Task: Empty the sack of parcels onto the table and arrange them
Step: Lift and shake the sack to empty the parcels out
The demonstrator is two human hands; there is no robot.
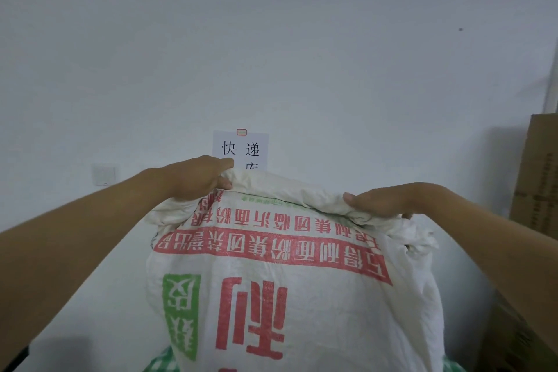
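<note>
Holding the big white sack (290,275) up by its top edge, the left hand (193,178) and right hand (383,199) each pinch bunched cloth. The print below both grips is upside down. I'd lift slowly, so parcels slide out underneath.
</note>
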